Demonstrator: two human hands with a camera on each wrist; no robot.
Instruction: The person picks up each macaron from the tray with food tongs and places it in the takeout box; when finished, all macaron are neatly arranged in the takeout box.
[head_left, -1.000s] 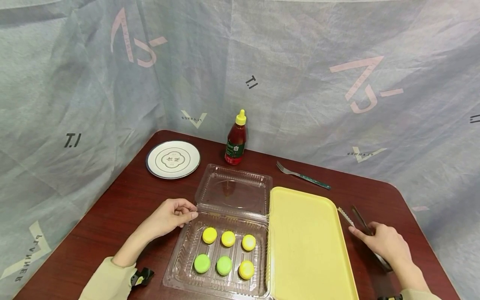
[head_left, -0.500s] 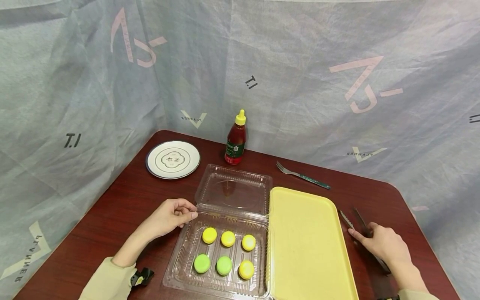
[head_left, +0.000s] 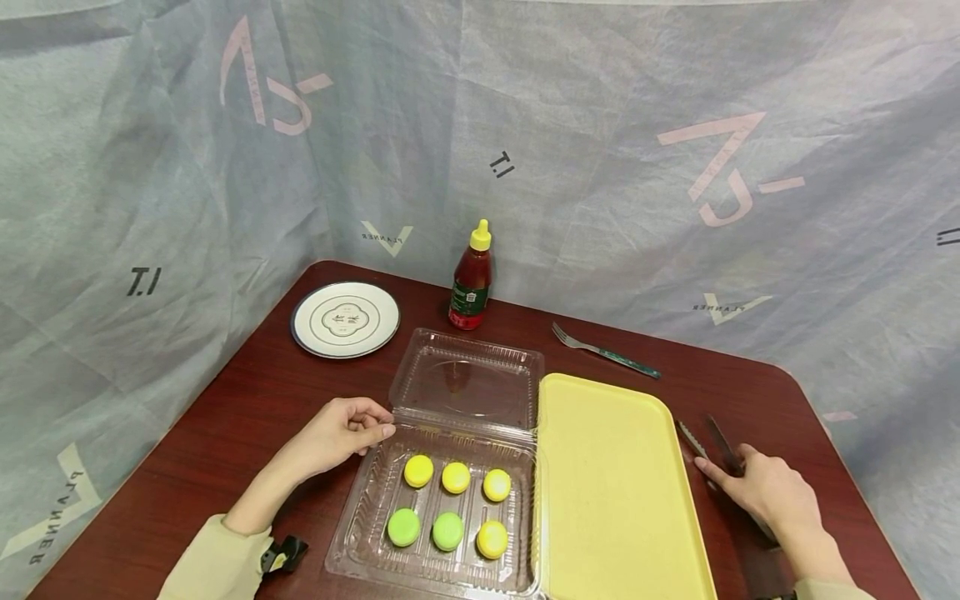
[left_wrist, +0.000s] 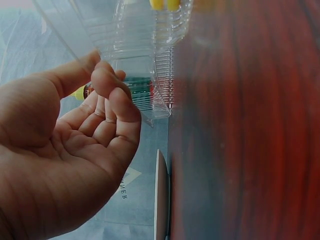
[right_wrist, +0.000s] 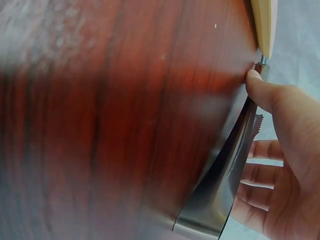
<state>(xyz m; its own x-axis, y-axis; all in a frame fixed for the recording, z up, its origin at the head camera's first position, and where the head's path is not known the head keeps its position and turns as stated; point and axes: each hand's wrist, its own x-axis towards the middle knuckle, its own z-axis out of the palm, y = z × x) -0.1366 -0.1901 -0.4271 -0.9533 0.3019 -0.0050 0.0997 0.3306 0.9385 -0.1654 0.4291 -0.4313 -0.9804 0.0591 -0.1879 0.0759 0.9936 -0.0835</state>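
My left hand (head_left: 341,433) pinches the rim of a clear plastic clamshell container (head_left: 341,550) at its left side, near the hinge, with thumb and forefinger. The container lies with its lid (head_left: 468,387) folded back. Inside sit two rows of macarons: several yellow macarons (head_left: 456,477) and two green macarons (head_left: 447,531). At the right, my right hand (head_left: 776,492) holds metal serving tongs (right_wrist: 220,185) low over the table, their toothed arms spread apart. In the right wrist view the thumb lies along one arm of the tongs, with the other fingers behind.
A yellow tray (head_left: 615,483) lies between the container and the tongs. Behind stand a white plate (head_left: 347,320), a red sauce bottle (head_left: 471,279) with a yellow cap, and a fork (head_left: 607,354). Grey printed cloth (head_left: 585,167) encloses the table's back and sides.
My right hand has shifted slightly left, and the tongs have turned a little and sunk lower. The left hand and the container have stayed in place.
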